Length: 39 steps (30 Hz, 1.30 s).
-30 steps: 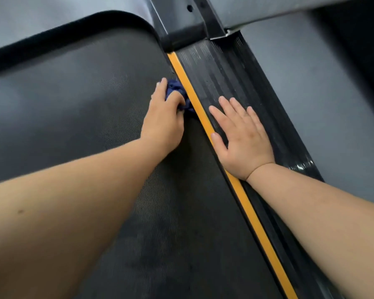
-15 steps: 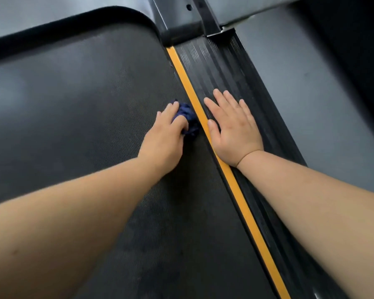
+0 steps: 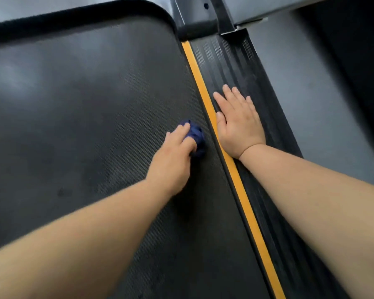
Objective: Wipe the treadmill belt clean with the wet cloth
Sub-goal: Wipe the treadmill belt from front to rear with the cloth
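- Two bare hands reach forward over the treadmill, and both forearms fill the lower view.
- The left hand [image 3: 173, 160] grips a bunched dark blue cloth [image 3: 197, 137]. Its fingers curl over the top and press the cloth onto the belt [image 3: 84, 104].
- The cloth sits on the right part of the belt, near the yellow stripe [image 3: 205, 100] but not touching it.
- The right hand [image 3: 239, 124] lies flat, palm down, on the ribbed black rail [image 3: 235, 67]. Its fingers are straight and close together and hold nothing. The thumb lies along the stripe's edge.
- The belt is dark and finely textured, with dull pale sheen on its left side.
- A black post base [image 3: 194, 16] stands at the rail's far end.
- Grey floor [image 3: 311, 93] runs along the right of the rail.
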Available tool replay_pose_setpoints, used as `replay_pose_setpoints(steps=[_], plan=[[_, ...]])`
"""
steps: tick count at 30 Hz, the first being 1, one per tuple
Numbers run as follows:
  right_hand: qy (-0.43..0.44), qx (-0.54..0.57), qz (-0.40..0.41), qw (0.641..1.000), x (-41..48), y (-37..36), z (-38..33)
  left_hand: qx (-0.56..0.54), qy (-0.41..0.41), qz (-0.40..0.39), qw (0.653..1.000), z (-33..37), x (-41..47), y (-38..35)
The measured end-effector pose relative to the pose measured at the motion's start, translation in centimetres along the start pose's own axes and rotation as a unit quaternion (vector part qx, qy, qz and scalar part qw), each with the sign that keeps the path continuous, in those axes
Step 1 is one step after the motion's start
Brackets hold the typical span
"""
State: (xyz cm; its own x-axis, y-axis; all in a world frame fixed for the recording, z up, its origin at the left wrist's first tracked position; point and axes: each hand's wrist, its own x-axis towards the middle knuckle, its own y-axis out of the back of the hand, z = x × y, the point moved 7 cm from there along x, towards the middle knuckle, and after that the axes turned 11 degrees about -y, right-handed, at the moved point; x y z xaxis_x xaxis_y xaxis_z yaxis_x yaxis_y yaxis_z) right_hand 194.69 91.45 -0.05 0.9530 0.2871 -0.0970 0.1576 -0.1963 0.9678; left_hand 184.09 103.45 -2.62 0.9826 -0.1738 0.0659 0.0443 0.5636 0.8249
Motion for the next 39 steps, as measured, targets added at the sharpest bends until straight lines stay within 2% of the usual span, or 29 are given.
replay_pose_setpoints(steps=[3, 5, 6, 7, 10, 12, 14, 16, 18, 20, 22, 24, 26, 28, 31, 33, 36, 39], plan=[[-0.002, -0.004, -0.005, 1.000, -0.1, 0.1, -0.1, -0.060, -0.100, -0.085, 0.990, 5.5, -5.8, -2.6], [-0.002, -0.004, -0.001, 1.000, -0.1, 0.2, 0.0, -0.073, -0.164, -0.139, 0.974, 5.7, -6.0, -2.4], [-0.001, 0.000, -0.002, 1.000, -0.1, 0.1, 0.0, -0.051, -0.187, -0.129, 0.973, 4.5, -4.7, -1.5], [0.002, 0.002, -0.005, 1.000, -0.1, 0.1, 0.0, -0.021, -0.178, -0.107, 0.978, 2.6, -3.0, -0.2], [0.008, 0.001, 0.002, 1.000, -0.1, 0.1, -0.2, 0.024, -0.026, -0.043, 0.998, -4.1, 1.4, 3.7], [0.009, -0.006, 0.005, 1.000, -0.2, 0.1, -0.2, 0.023, 0.006, -0.032, 0.999, -3.7, 0.1, 2.8], [0.008, -0.028, 0.009, 1.000, -0.2, 0.1, -0.3, -0.007, -0.025, -0.037, 0.999, -0.2, -3.4, 0.8], [0.013, -0.049, 0.011, 0.999, -0.3, 0.0, -0.5, -0.036, -0.073, -0.076, 0.994, 2.5, -6.2, -1.0], [0.019, -0.073, 0.015, 0.997, -0.2, 0.0, -0.6, -0.044, -0.098, -0.119, 0.987, 3.2, -6.7, -1.0], [0.031, -0.069, 0.033, 0.997, -0.5, 0.3, -1.2, -0.020, -0.111, -0.129, 0.985, 2.5, -6.3, 1.2], [0.061, -0.010, 0.044, 0.997, -2.5, 0.3, -2.6, -0.003, -0.046, -0.098, 0.994, 0.0, -6.7, 4.1], [0.139, 0.043, 0.020, 0.989, -7.3, -1.2, -5.1, 0.029, 0.062, -0.078, 0.995, -4.4, -8.7, 6.5], [0.228, 0.029, -0.039, 0.973, -12.8, -3.7, -7.4, 0.109, 0.139, -0.150, 0.973, -8.0, -11.6, 7.3], [0.279, 0.017, -0.068, 0.958, -15.6, -4.8, -8.0, 0.166, 0.172, -0.221, 0.946, -9.8, -13.9, 7.3], [0.329, 0.001, -0.044, 0.943, -13.6, -4.1, -9.3, 0.144, 0.236, -0.221, 0.935, -10.9, -15.7, 8.4], [0.319, 0.007, -0.031, 0.947, -10.8, -3.6, -10.9, 0.123, 0.267, -0.224, 0.929, -11.0, -16.1, 8.7], [0.227, 0.028, -0.011, 0.973, -7.5, -2.8, -12.3, 0.114, 0.282, -0.251, 0.919, -11.0, -16.2, 8.5], [0.226, 0.012, -0.034, 0.973, -10.3, -3.0, -11.1, 0.112, 0.276, -0.282, 0.912, -11.0, -15.9, 8.6]])
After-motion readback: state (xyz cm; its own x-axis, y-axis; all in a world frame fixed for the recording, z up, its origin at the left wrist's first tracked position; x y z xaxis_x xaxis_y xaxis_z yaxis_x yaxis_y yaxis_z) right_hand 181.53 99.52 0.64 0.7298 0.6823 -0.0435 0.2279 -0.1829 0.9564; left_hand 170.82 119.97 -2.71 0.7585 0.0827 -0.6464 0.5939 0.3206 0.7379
